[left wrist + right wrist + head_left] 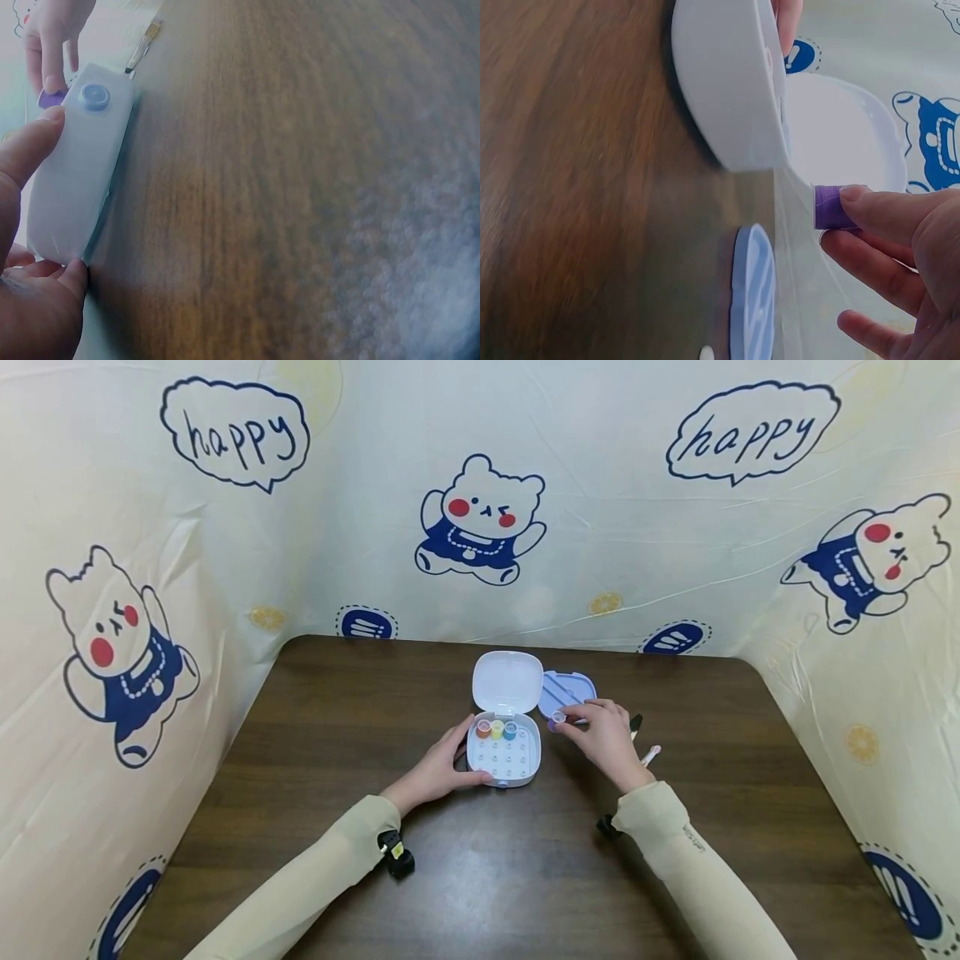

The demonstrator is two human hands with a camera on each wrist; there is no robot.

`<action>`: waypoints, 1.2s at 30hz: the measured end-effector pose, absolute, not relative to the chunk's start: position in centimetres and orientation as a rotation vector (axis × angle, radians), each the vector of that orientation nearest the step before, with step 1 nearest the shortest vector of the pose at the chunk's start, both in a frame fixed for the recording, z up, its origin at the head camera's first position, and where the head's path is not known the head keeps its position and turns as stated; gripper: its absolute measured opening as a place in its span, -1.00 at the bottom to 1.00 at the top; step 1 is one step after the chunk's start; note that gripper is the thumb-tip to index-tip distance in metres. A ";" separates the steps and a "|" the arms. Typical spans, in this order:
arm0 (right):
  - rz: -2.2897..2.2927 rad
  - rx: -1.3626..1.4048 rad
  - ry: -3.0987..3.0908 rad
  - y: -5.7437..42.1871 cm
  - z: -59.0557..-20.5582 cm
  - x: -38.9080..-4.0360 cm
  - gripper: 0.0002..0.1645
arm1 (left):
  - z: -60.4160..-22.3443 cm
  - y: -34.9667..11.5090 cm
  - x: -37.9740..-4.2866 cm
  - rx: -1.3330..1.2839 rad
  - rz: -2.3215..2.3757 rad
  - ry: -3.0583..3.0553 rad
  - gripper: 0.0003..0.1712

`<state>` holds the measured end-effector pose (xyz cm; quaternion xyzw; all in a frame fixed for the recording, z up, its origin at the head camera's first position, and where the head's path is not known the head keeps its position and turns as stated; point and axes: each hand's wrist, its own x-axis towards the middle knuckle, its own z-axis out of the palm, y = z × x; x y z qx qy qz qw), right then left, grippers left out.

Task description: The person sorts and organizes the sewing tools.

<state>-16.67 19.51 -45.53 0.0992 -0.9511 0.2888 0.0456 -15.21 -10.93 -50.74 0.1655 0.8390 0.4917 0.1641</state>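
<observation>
A small white case [534,764] stands on the table with its hinged lid [507,682] raised at the back. Inside are rows of short pegs, and along the back row sit an orange cylinder [483,732], a yellow one [497,731] and a blue one [511,732]. My left hand [438,770] grips the case, thumb at the front and fingers at the left side. Just right of the case, my right hand [603,739] pinches a small purple cylinder [834,208] between thumb and fingertips, held up off the table.
Behind the right hand lies a light-blue tray [567,687] with diagonal ridges. A paintbrush [144,45] and a white-tipped stick [652,754] lie partly hidden near the right wrist. Printed cloth [360,527] stands around the back and sides of the brown table [375,693].
</observation>
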 end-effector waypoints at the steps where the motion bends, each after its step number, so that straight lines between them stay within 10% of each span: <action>1: 0.880 0.308 -2.906 19.3 -45.5 -16.8 -0.61 | -50.7 -10.9 -15.2 0.471 1.402 2.391 0.30; 36: 0.787 0.427 -2.975 16.0 -47.4 -17.9 -0.67 | -50.7 -10.9 -15.1 0.478 1.423 2.376 0.27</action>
